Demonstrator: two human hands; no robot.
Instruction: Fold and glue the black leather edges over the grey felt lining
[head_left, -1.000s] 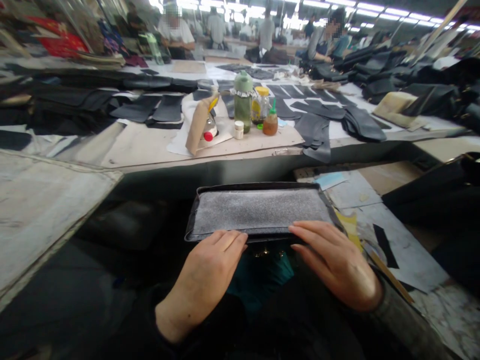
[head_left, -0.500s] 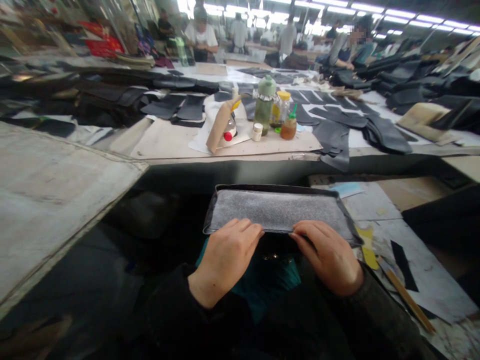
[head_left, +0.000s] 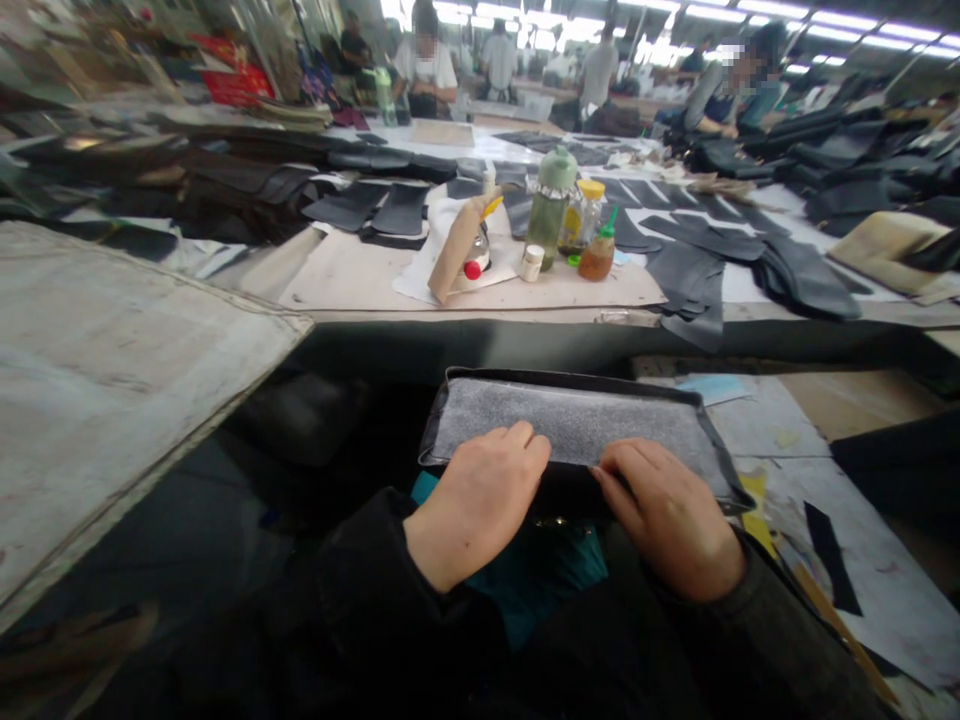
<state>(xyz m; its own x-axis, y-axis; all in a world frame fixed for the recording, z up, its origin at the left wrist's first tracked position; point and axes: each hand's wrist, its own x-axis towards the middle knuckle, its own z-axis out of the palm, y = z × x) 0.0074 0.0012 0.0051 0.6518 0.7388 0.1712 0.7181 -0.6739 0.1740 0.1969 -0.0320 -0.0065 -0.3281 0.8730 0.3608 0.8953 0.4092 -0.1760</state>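
Over my lap lies a shallow rectangular black leather piece [head_left: 600,377], like a bag part, with a speckled grey panel [head_left: 577,415] inside its raised black rim. My left hand [head_left: 480,500] is closed on the near edge, left of the middle, its curled fingers reaching over the panel. Further right along that edge, my right hand [head_left: 671,515] pinches the black rim between thumb and fingers. Both thumb-side grips are partly hidden. Beneath the piece, teal cloth [head_left: 559,580] shows between my sleeves.
Across the bench ahead stand a green bottle [head_left: 551,215], a yellow-capped jar [head_left: 590,205] and a glue bottle [head_left: 598,255]. Black leather pieces [head_left: 690,280] lie beside them. A pale table [head_left: 135,350] juts in from the left; a side surface [head_left: 847,500] holds scraps. Several people work behind.
My left fingers have moved up and slightly right over the near edge. More black rim shows between my hands. The whole view has shifted, so everything sits further right.
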